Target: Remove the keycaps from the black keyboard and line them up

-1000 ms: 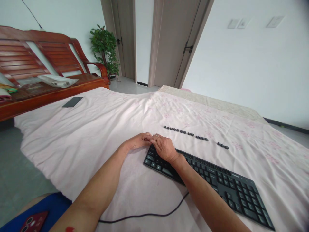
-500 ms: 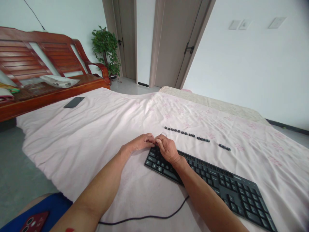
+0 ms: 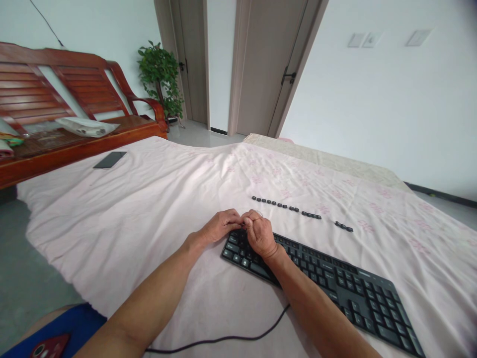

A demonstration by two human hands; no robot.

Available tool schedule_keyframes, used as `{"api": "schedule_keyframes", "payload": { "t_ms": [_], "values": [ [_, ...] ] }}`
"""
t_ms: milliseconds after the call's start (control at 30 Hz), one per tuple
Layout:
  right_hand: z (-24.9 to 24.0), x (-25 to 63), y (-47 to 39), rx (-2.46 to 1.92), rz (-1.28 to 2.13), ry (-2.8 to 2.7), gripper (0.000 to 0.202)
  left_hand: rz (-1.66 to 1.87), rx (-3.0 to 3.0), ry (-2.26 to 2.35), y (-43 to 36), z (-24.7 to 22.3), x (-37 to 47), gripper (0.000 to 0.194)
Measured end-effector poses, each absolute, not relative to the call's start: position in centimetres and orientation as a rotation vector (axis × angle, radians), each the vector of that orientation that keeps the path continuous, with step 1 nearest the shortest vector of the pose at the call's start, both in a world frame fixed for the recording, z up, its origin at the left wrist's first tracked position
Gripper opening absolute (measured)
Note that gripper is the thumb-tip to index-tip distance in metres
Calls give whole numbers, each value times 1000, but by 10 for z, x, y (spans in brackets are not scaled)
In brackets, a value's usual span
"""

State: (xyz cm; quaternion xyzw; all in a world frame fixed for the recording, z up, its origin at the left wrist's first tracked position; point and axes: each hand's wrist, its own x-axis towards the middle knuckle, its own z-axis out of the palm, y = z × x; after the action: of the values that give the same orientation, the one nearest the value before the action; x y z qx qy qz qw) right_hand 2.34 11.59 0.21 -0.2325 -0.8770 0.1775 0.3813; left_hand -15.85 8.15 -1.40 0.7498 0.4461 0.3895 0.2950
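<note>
A black keyboard (image 3: pixel 328 278) lies slanted on the pink cloth, its left end under my hands. My right hand (image 3: pixel 260 237) is closed in a fist over the upper left keys; a thin wire loop, apparently a wire keycap puller (image 3: pixel 260 213), sticks out beyond its fingers. Fingertips pressed together, my left hand (image 3: pixel 222 223) meets it at the keyboard's top left corner. What those left fingers pinch is hidden. Behind the keyboard runs a row of loose black keycaps (image 3: pixel 274 203), with a separate short group of keycaps (image 3: pixel 343 226) farther right.
The keyboard cable (image 3: pixel 223 339) curves across the cloth (image 3: pixel 179 199) in front. A dark phone (image 3: pixel 110 159) lies at the far left. Beyond stand a wooden bench (image 3: pixel 93 92) and a green plant (image 3: pixel 159 74). A red phone-like object (image 3: pixel 50 346) rests on blue fabric at lower left.
The view has shifted slightly, moving everything a little to the left. My hands stay together at the keyboard's corner, and less of the wire loop shows above the right hand.
</note>
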Motion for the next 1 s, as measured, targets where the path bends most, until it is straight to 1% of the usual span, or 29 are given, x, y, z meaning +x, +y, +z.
{"api": "schedule_keyframes", "payload": {
  "t_ms": [67, 200, 400, 600, 800, 900, 1000],
  "values": [
    [2, 24, 116, -614, 459, -2214, 30, 1042, 1994, 1188, 81, -12, -157, 25],
    [3, 24, 116, -696, 462, -2200, 32, 1001, 1956, 1240, 77, -8, -156, 17],
    [4, 26, 115, -726, 477, -2168, 34, 1051, 1838, 1369, 74, -8, -153, 22],
    [9, 29, 116, -739, 523, -1979, 36, 1184, 1661, 1407, 77, -6, -145, 35],
    [7, 29, 119, -749, 489, -2026, 31, 1176, 1628, 1415, 83, -7, -140, 30],
    [6, 29, 121, -806, 521, -1911, 34, 1167, 1642, 1417, 86, -8, -141, 34],
    [7, 31, 122, -838, 544, -1828, 36, 1159, 1650, 1406, 87, -11, -142, 33]
  ]
}}
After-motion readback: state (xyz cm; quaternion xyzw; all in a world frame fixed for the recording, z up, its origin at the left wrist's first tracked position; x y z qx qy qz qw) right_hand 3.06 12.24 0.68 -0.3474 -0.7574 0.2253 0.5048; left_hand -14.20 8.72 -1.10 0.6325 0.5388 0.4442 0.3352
